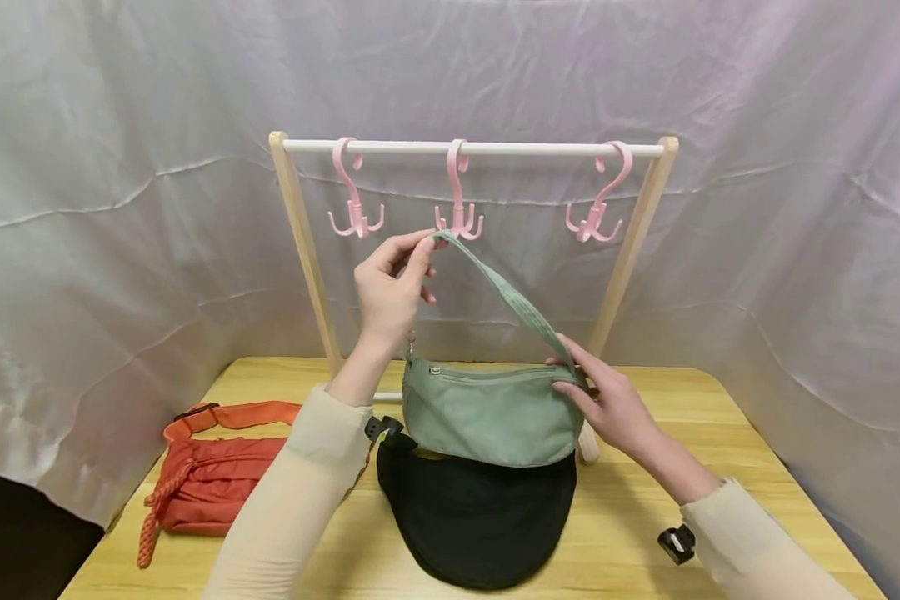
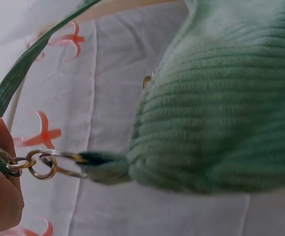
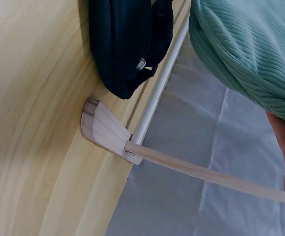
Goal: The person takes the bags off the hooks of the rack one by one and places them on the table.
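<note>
A green ribbed shoulder bag (image 1: 495, 417) is held up in front of the rack. My left hand (image 1: 390, 292) pinches its strap (image 1: 521, 307) at the upper end, just below the middle pink hook (image 1: 456, 187). In the left wrist view, gold-coloured rings (image 2: 43, 167) link the strap to the bag's end beside that hand. My right hand (image 1: 615, 400) grips the bag's right end, thumb in front and fingers behind, where the strap meets it. Most of this hand is out of the right wrist view. Under the green bag, a black bag (image 1: 487, 525) lies on the table.
A red bag (image 1: 221, 483) with a braided cord lies at the left, partly behind my left forearm. The rack's white rail (image 1: 525, 149) carries two more pink hooks, a left one (image 1: 351, 192) and a right one (image 1: 603, 196). Its wooden legs (image 1: 633, 242) stand on the wooden table (image 1: 667, 467).
</note>
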